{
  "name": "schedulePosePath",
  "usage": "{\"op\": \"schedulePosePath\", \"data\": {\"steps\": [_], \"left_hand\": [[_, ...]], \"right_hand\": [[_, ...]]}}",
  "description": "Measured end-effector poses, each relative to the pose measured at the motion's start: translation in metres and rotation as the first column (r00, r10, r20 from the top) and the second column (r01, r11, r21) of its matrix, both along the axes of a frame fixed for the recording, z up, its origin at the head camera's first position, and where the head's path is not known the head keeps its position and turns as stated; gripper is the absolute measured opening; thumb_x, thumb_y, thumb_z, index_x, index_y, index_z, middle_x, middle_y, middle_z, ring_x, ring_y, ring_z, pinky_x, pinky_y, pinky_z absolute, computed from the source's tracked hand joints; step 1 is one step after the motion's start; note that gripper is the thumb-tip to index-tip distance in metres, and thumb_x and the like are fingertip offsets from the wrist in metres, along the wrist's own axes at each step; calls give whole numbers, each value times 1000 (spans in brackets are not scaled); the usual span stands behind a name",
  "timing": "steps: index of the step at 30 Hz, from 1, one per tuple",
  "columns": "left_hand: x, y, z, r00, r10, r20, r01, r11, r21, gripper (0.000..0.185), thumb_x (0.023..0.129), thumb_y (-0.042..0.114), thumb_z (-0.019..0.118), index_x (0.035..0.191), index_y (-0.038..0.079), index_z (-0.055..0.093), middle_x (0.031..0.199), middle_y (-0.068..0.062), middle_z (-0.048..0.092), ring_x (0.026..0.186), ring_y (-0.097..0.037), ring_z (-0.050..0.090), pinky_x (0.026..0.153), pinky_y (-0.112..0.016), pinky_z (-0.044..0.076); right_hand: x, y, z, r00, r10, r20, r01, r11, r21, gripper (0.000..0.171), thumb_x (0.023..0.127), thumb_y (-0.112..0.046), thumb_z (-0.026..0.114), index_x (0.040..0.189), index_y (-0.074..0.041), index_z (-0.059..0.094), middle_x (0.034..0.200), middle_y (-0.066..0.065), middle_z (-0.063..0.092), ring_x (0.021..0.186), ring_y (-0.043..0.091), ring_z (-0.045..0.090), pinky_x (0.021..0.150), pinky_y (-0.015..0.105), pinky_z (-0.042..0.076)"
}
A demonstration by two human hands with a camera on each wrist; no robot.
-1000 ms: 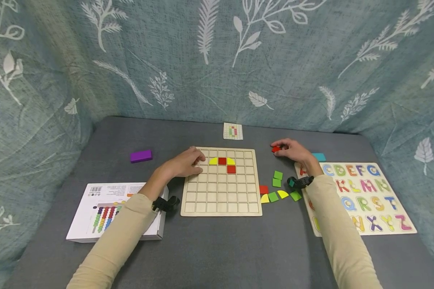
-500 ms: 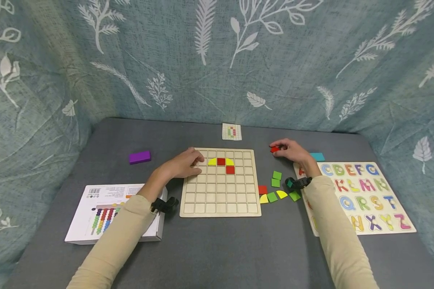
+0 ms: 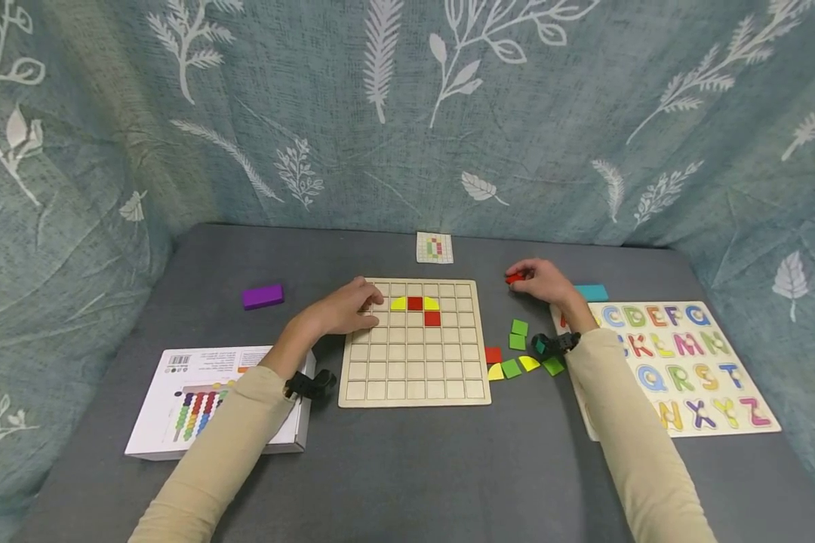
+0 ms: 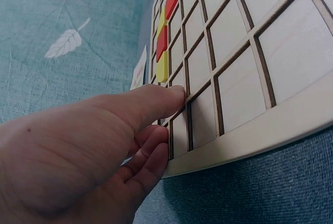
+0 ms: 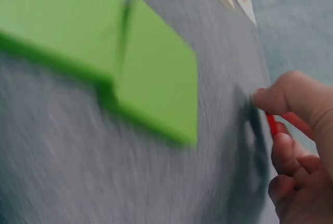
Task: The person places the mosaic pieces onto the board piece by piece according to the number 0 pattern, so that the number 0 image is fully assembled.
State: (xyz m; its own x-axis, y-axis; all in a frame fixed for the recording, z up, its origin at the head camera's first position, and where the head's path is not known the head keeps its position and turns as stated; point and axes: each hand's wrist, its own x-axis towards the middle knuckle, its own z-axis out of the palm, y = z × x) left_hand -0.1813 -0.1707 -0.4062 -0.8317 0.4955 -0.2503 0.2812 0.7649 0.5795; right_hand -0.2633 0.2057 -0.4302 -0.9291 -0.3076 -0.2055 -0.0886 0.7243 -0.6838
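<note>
My left hand (image 3: 345,308) rests at the upper left corner of the wooden grid board (image 3: 414,398), thumb and fingers apart and touching it. In the left wrist view its fingertips lie on the board's edge and cells. Two yellow quarter-circle tiles flank a red square tile (image 3: 415,303) in one row of the board, and a second red square tile (image 3: 432,318) sits in the row below. Right of the board, my right hand (image 3: 543,282) pinches a red tile (image 5: 271,123) between thumb and fingers, partly hidden by them. Green square tiles (image 5: 158,73) lie near that hand.
A pattern card (image 3: 435,247) lies behind the board. Loose red, yellow and green tiles (image 3: 511,368) are at its right. An alphabet puzzle board (image 3: 720,377) is at far right with a blue block (image 3: 592,292) behind it. At left are a white box (image 3: 156,407) and a purple block (image 3: 262,296).
My right hand shifts only slightly, still pinching the red tile. The left hand stays on the board. The head view drifts a little.
</note>
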Motion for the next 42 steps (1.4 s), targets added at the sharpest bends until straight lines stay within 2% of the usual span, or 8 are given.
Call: {"op": "schedulePosePath", "data": {"steps": [3, 6, 10, 12, 14, 16, 22, 42], "left_hand": [[0, -1, -2, 1000, 7, 10, -7, 1000, -5, 37, 95, 14, 61, 128, -1, 53, 112, -14, 46, 98, -23, 46, 90, -39, 42], [-1, -1, -3, 1000, 1, 13, -1, 1000, -8, 37, 95, 15, 61, 128, 0, 53, 112, -14, 46, 97, -22, 45, 89, -38, 41], [-3, -1, -3, 1000, -9, 6, 9, 1000, -3, 37, 95, 14, 61, 128, -1, 53, 112, -14, 46, 97, -22, 45, 89, -38, 41], [-3, -1, -3, 1000, -9, -1, 9, 1000, 4, 37, 95, 13, 61, 128, -2, 53, 111, -14, 46, 97, -23, 45, 89, -38, 41], [-3, -1, -3, 1000, -9, -6, 9, 1000, 9, 36, 95, 12, 60, 127, -2, 52, 111, -15, 46, 97, -23, 44, 89, -39, 41], [-3, -1, -3, 1000, -5, -1, 5, 1000, 14, 36, 95, 13, 60, 128, -2, 52, 112, -15, 46, 98, -23, 45, 90, -39, 41], [-3, -2, -4, 1000, 2, 15, -3, 1000, 6, 37, 95, 14, 60, 128, 0, 53, 114, -15, 46, 99, -23, 46, 91, -39, 42], [-2, -2, -2, 1000, 4, 2, -4, 1000, 3, 36, 95, 14, 61, 126, -1, 53, 110, -14, 45, 97, -23, 44, 88, -38, 40]], "right_hand": [[8, -14, 7, 992, 70, -102, -72, 997, -19, 30, 92, -8, 60, 120, 3, 63, 114, 21, 54, 80, 21, 46, 69, 31, 40], [22, -34, 16, 963, 174, -205, -187, 981, -46, 26, 90, -5, 63, 115, 2, 66, 111, 19, 53, 81, 21, 48, 71, 32, 42], [48, -67, 23, 881, 363, -304, -392, 919, -36, 21, 88, -5, 66, 108, -2, 70, 105, 14, 55, 82, 20, 50, 72, 32, 45], [59, -81, 22, 836, 447, -319, -478, 878, -22, 19, 87, -6, 66, 106, -4, 71, 103, 11, 56, 82, 18, 51, 73, 31, 46], [68, -92, 20, 806, 505, -309, -533, 846, -7, 17, 88, -8, 67, 104, -7, 71, 102, 8, 56, 84, 16, 51, 73, 28, 47], [74, -99, 17, 802, 533, -272, -556, 831, -9, 15, 88, -9, 68, 103, -8, 72, 101, 6, 56, 85, 14, 52, 76, 26, 47], [82, -106, 8, 813, 557, -170, -566, 824, -3, 17, 88, -9, 65, 104, -13, 71, 101, 3, 53, 86, 11, 51, 78, 25, 47], [82, -109, 4, 745, 591, -308, -597, 798, 87, 15, 88, -9, 67, 102, -6, 71, 96, 7, 59, 80, 12, 56, 72, 23, 49]]}}
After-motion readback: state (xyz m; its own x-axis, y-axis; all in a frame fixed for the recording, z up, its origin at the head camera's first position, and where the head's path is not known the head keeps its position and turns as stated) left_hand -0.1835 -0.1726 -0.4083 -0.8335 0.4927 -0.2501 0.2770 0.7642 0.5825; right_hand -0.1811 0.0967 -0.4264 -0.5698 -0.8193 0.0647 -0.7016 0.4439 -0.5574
